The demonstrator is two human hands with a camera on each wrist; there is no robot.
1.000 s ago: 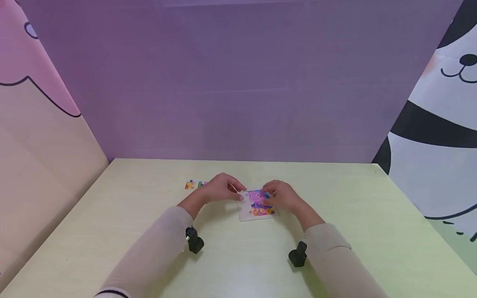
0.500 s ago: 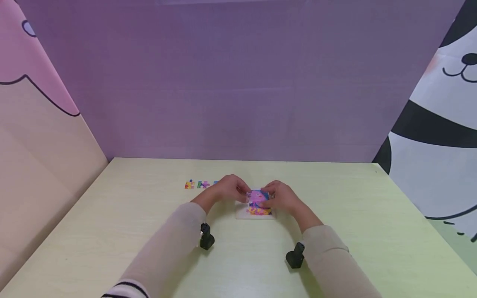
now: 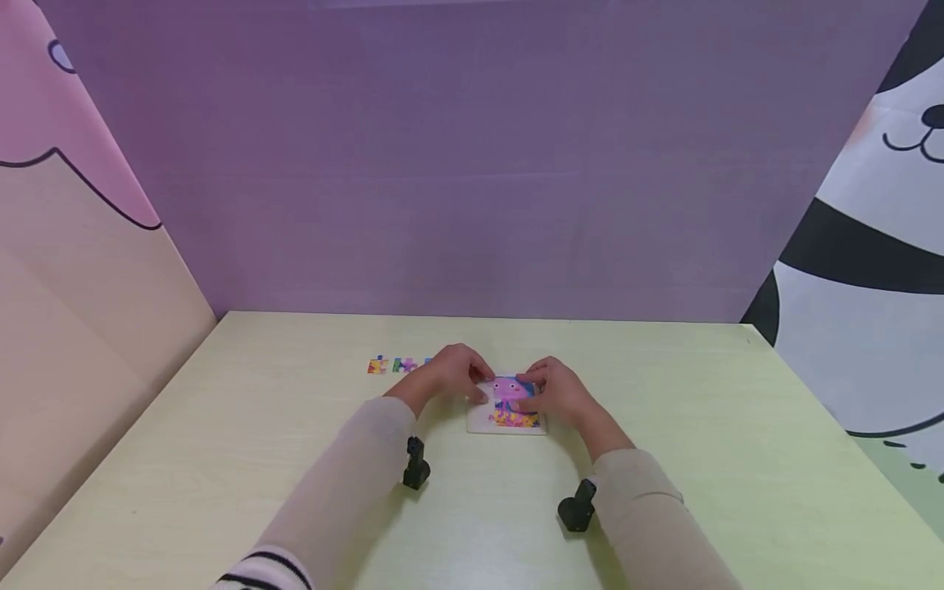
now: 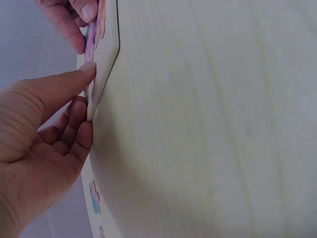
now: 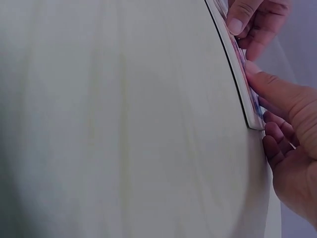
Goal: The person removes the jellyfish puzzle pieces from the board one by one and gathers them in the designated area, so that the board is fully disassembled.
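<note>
A small white puzzle board [image 3: 479, 422] with a pink and blue cartoon picture lies on the pale green table [image 3: 664, 459]. My left hand [image 3: 472, 385] holds its left edge. In the left wrist view the thumb [image 4: 74, 82] lies on the board [image 4: 106, 59] and the curled fingers [image 4: 79, 116] sit at its corner. My right hand [image 3: 533, 389] holds the right side the same way. There its thumb [image 5: 267, 82] rests on the board [image 5: 233, 49] and its fingers curl by the near corner.
A few loose coloured puzzle pieces [image 3: 391, 365] lie in a row left of the left hand, also seen at the table edge as pieces [image 4: 94, 198]. Purple and cartoon-printed walls enclose the table on three sides.
My left hand has slid right from beside the loose pieces onto the board's left edge. The board has turned from slightly tilted to square. The right hand has barely moved.
</note>
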